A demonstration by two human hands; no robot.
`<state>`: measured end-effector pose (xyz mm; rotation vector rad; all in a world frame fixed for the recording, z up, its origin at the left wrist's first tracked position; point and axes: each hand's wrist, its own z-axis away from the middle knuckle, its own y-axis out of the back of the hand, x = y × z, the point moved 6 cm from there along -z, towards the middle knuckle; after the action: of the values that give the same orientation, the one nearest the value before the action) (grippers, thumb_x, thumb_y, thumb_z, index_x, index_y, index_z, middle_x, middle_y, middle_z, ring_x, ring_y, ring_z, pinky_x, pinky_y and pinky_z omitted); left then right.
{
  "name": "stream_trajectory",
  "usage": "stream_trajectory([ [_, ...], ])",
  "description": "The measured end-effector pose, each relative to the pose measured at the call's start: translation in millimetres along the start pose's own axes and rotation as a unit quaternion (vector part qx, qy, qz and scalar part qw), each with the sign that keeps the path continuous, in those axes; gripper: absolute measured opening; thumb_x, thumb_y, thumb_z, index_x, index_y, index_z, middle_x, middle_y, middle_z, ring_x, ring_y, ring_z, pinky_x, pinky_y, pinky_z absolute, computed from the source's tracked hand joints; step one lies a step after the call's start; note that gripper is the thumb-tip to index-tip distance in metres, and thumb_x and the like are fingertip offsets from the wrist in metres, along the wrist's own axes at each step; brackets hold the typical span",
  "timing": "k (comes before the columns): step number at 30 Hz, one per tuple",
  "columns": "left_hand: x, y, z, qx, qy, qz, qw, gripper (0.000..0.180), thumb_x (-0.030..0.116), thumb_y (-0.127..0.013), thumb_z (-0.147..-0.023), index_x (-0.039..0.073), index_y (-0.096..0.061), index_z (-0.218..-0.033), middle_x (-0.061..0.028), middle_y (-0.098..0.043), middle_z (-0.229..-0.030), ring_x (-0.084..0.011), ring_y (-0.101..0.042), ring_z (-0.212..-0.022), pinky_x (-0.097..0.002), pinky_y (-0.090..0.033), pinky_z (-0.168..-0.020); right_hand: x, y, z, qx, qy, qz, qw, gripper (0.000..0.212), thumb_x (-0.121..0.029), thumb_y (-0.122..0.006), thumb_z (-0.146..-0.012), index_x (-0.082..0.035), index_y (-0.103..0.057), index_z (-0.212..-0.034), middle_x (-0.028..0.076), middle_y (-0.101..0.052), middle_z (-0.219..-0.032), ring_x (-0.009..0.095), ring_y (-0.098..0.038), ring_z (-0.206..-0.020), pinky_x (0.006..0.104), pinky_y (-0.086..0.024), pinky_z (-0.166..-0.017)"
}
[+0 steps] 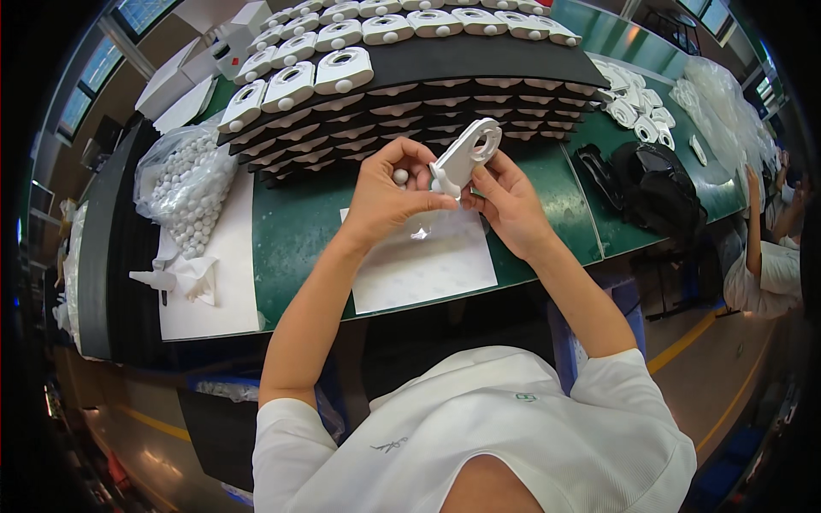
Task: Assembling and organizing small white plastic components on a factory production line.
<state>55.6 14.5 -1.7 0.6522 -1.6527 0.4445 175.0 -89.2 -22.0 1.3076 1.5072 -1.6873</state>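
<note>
A person holds a white plastic part (462,162) tilted above a white sheet (423,274) on a green table (295,227). The right hand (505,201) pinches its side, apparently steadying it. The left hand (395,192), half curled, cradles a loose white ball (400,176), its thumb at the part's lower end. Stacked black trays (479,64) behind seemingly keep finished-looking rows apart.

One wide fisheye view looks from the wearer's head, steeply down and forward over the green table (295,231). It sits close: the wearer's white shirt (479,406) fills six o'clock, with the left hand (385,197) and right hand (513,209) just above centre. Toward four o'clock the warped, dark rim seems to take in floor (753,359).
</note>
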Motion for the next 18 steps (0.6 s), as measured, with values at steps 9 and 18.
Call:
stream_trajectory([
  [9, 7, 1, 3, -0.038, 0.038, 0.169, 0.984, 0.063, 0.013, -0.086, -0.059, 0.007, -0.053, -0.112, 0.0017, -0.061, -0.086, -0.0012, -0.048, -0.067, -0.0178, -0.035, -0.056, -61, -36, -23, -0.083, 0.098, 0.185, 0.974, 0.024, -0.011, -0.059, -0.090, -0.001, -0.055, -0.112, 0.001, -0.060, -0.094, 0.007, -0.055, -0.085, 0.0221, -0.043, -0.072],
  [18, -12, 2, -1, -0.061, 0.163, 0.242, 0.955, 0.061, 0.049, -0.058, -0.088, 0.002, -0.044, -0.125, 0.0061, -0.040, -0.066, -0.0024, -0.030, -0.051, -0.0158, -0.021, -0.042, -120, -50, -115, -0.024, 0.043, 0.384, 0.922, 0.029, -0.018, -0.067, -0.084, 0.003, -0.063, -0.104, 0.004, -0.061, -0.076, 0.008, -0.055, -0.066, 0.0204, -0.045, -0.057],
])
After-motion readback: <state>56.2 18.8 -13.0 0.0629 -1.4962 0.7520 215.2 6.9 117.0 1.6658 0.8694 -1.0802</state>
